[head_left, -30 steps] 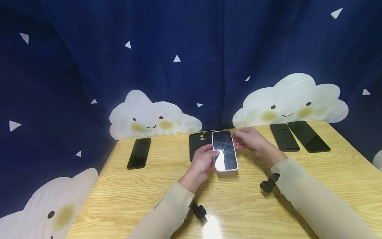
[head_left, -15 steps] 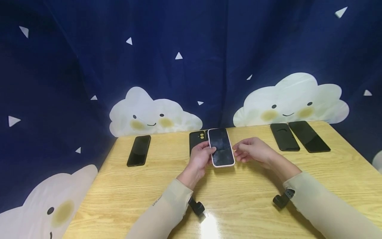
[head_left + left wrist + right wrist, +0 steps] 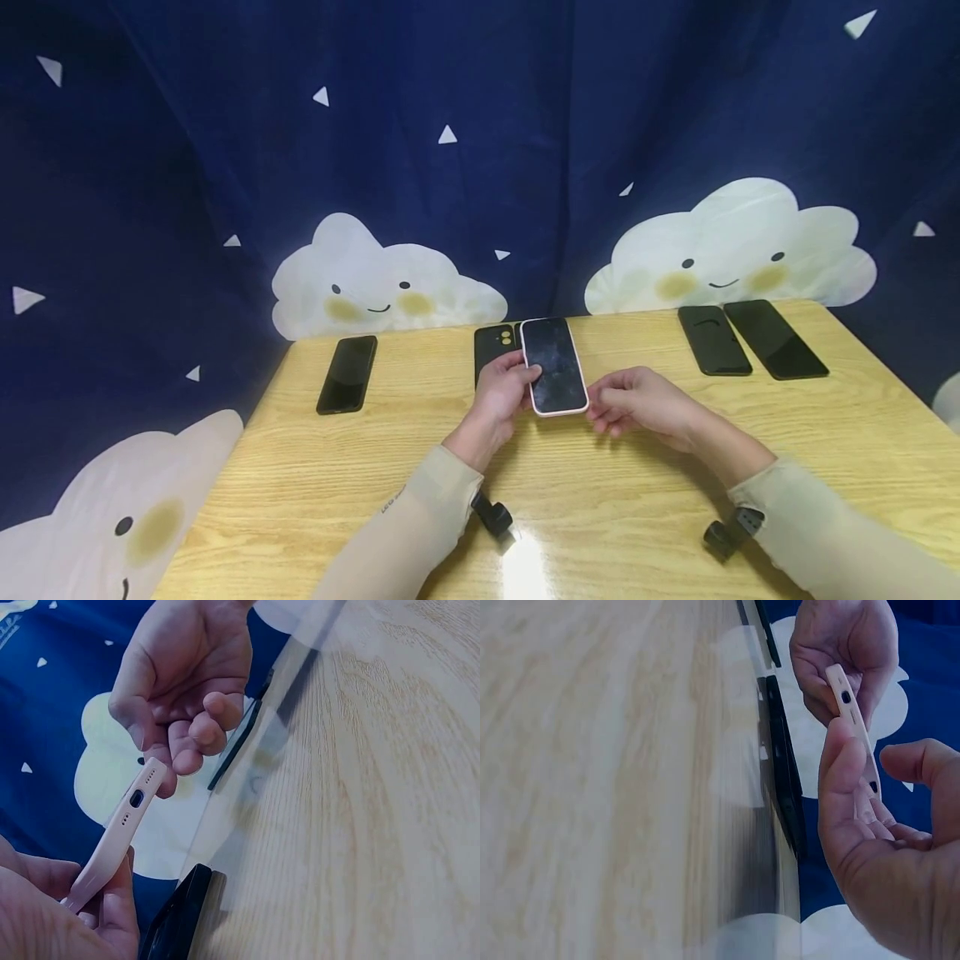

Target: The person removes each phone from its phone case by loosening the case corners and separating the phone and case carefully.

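Note:
A smartphone in a pale pink phone case, dark screen up, is held above the table in my left hand, thumb on the screen's left edge. In the left wrist view, the case's bottom edge shows its charging-port opening. My right hand is at the phone's lower right corner, fingers loosely bent. In the right wrist view its thumb stands apart from the phone; whether the fingertips touch the case I cannot tell. A black phone case with camera holes lies behind, partly hidden.
One dark phone lies on the left of the wooden table. Two more flat black devices, a smaller one and a larger one, lie at the back right. A blue curtain hangs behind the table.
My left hand has shifted the phone slightly left. My right hand has come from the phone's upper right side down toward its lower right corner.

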Demonstrator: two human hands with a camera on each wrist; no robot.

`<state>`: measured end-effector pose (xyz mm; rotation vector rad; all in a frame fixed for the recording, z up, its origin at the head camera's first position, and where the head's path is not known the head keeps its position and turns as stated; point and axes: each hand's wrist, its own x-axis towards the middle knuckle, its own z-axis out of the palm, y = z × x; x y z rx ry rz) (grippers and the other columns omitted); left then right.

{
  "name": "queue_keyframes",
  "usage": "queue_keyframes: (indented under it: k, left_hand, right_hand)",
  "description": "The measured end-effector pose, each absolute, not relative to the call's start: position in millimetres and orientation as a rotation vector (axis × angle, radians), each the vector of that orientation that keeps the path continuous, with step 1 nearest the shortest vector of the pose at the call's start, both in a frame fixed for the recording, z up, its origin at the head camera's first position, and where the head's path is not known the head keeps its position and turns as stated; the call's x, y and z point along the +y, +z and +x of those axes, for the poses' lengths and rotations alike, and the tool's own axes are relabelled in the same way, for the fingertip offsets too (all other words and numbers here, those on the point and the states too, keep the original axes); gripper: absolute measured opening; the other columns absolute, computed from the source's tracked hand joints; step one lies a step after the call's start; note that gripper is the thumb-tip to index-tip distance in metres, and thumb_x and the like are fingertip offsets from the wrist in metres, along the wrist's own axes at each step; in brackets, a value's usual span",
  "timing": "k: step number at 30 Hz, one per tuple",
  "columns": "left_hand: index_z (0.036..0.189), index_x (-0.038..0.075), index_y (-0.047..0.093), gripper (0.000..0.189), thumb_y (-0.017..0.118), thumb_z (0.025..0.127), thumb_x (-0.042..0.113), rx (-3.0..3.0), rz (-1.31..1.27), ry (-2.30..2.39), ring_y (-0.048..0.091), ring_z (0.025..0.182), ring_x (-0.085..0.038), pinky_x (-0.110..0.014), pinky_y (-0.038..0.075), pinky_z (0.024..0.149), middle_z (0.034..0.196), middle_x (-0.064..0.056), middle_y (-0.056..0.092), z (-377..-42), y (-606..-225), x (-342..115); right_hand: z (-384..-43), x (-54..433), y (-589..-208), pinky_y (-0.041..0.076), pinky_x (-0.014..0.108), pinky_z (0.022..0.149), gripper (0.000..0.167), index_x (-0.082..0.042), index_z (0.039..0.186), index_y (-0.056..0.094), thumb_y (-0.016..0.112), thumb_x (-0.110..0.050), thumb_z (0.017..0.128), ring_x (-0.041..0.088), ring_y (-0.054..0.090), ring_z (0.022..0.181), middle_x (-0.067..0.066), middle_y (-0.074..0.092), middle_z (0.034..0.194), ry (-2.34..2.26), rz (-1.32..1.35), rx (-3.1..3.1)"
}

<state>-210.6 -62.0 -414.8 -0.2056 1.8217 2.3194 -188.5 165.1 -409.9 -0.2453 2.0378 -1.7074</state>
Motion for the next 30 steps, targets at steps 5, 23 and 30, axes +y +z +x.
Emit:
queue_keyframes:
  k: [5,23,30]
  left_hand:
    - [0.128,-0.002,0.066,0.031,0.063,0.097,0.0,1.828,-0.203,2.319,0.072,0.076,-0.013,-0.027,0.06,0.065,0.101,-0.011,0.076,-210.7,-414.7,-62.8]
    - [0.127,-0.002,0.066,0.031,0.064,0.096,0.001,1.848,-0.184,2.302,0.071,0.072,-0.011,-0.024,0.058,0.061,0.096,-0.008,0.075,-210.4,-414.7,-61.1]
    - [0.127,-0.001,0.066,0.032,0.065,0.096,0.002,1.868,-0.189,2.284,0.07,0.071,-0.011,-0.023,0.056,0.059,0.097,-0.009,0.075,-209.6,-415.1,-60.6]
  right_hand:
    - [-186.7,161.2,-413.1,0.061,0.031,0.068,0.034,0.016,0.121,0.057,0.05,-0.004,0.094,0.021,0.074,0.08,0.023,0.074,0.099,-1.724,-0.235,2.031]
    - [-186.0,156.2,-416.1,0.06,0.028,0.067,0.032,0.015,0.119,0.055,0.052,-0.005,0.094,0.019,0.074,0.079,0.021,0.075,0.098,-1.778,-0.177,1.981]
    - [-185.5,155.4,-417.4,0.06,0.027,0.065,0.033,0.016,0.118,0.055,0.053,-0.004,0.093,0.019,0.074,0.078,0.023,0.074,0.098,-1.794,-0.168,1.967]
